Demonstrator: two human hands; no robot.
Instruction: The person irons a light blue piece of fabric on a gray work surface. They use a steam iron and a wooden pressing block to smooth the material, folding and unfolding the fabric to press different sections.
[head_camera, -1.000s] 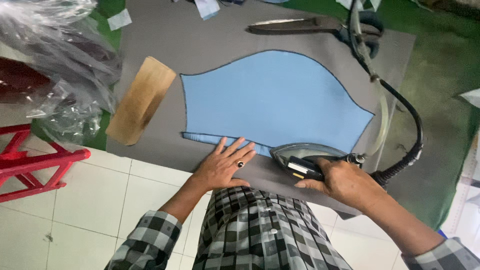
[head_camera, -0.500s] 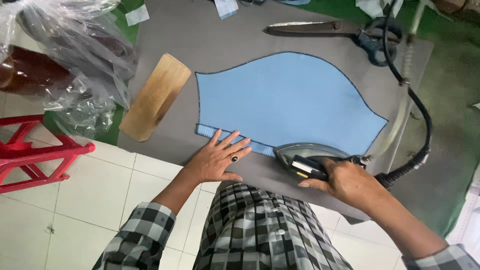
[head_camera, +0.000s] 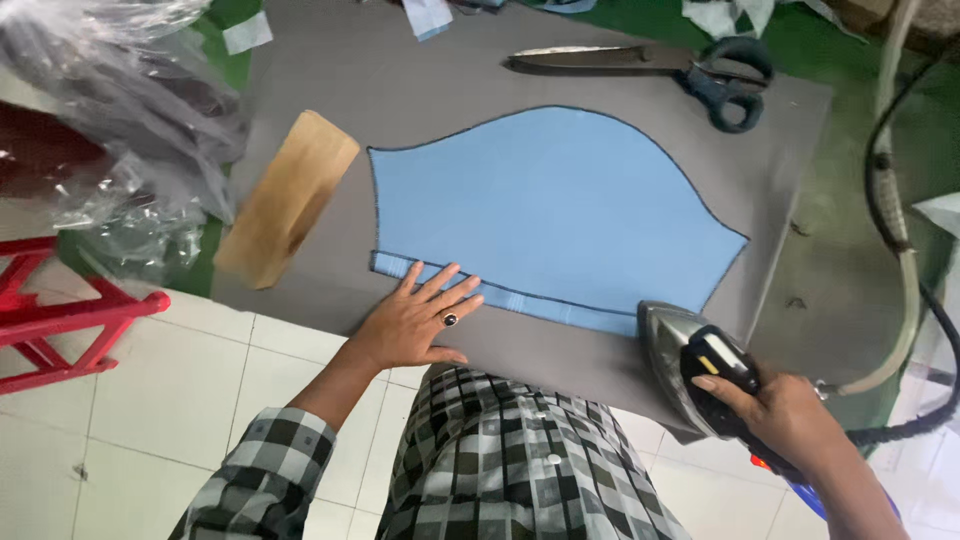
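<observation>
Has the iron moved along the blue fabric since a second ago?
Yes. The iron slid right along the folded hem of the blue fabric, away from the left hand.

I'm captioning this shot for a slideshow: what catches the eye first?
A large light-blue fabric piece lies mid-table on a grey pad. The left hand presses flat on its folded near edge, while the right hand grips a steam iron at the hem's right end.

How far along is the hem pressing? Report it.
Done: the blue fabric piece lies flat with its near edge folded up. In hand: the left hand pins the folded hem's left end while the right hand holds the iron at the hem's right end. Left: I cannot tell how much of the fold between them is pressed.
</observation>
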